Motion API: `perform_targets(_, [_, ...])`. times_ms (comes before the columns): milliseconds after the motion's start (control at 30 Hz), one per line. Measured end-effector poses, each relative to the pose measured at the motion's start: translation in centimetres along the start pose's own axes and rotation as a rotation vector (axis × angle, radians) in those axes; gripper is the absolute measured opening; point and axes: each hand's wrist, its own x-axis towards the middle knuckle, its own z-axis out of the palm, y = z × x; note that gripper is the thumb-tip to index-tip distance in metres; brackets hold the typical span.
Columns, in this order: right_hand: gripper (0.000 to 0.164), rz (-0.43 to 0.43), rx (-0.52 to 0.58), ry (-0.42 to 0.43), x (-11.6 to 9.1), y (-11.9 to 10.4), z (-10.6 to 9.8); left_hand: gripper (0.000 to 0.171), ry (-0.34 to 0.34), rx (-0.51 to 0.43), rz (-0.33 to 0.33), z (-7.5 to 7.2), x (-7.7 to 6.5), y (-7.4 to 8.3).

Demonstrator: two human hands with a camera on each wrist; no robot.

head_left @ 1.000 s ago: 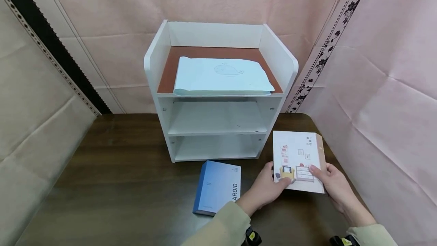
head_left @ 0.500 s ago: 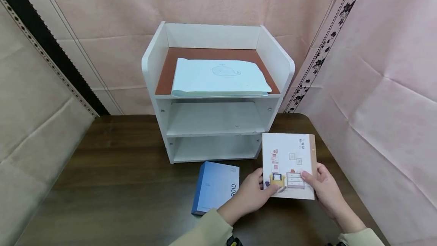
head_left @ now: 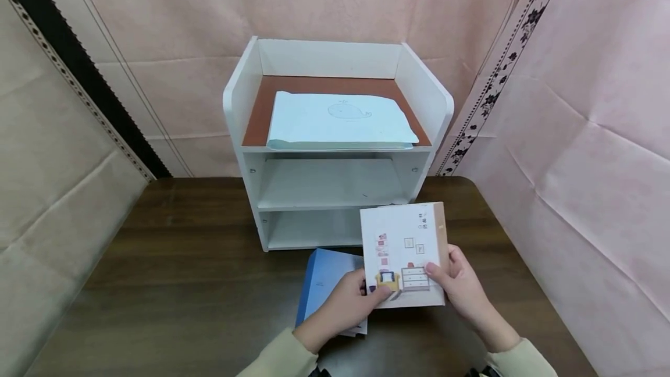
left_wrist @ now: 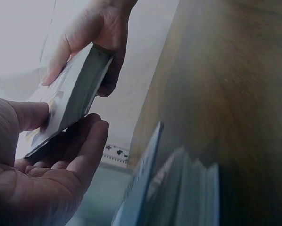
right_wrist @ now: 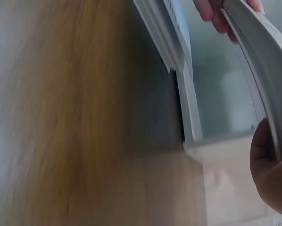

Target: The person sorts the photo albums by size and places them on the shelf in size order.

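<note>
Both hands hold a thick white book (head_left: 400,243) with small furniture drawings on its cover and a tan spine, raised in front of the shelf's right side. My left hand (head_left: 348,301) pinches its lower left edge, thumb on the cover and fingers beneath, as the left wrist view shows. On the lower right, my right hand (head_left: 460,281) grips the spine side with its thumb on top. A blue book (head_left: 327,278) lies on the table below, partly hidden by the left hand and the white book; its page edges (left_wrist: 188,193) show in the left wrist view.
A white shelf unit (head_left: 251,191) stands behind the books, with two open compartments and a brown top surface. A pale blue sheet with a whale drawing (head_left: 340,121) lies on that top. Pink cloth walls (head_left: 591,150) enclose the dark wooden table (head_left: 173,284).
Both hands have carried the white book leftward, from the right of the shelf to in front of its lower right corner. It now overlaps part of the blue book in the head view.
</note>
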Motion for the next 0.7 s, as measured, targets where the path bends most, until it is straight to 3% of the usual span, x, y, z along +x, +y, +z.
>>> perform_targets(267, [0.044, -0.013, 0.013, -0.038, 1.0, 0.1, 2.8, 0.035, 0.056, -0.015, 0.023, -2.1, -1.9, -0.5])
perform_targets(700, [0.049, -0.025, 0.046, -0.062, 3.0, -0.1, 7.0, 0.038, 0.113, -0.098, 0.063, -5.7, -3.6, -0.9])
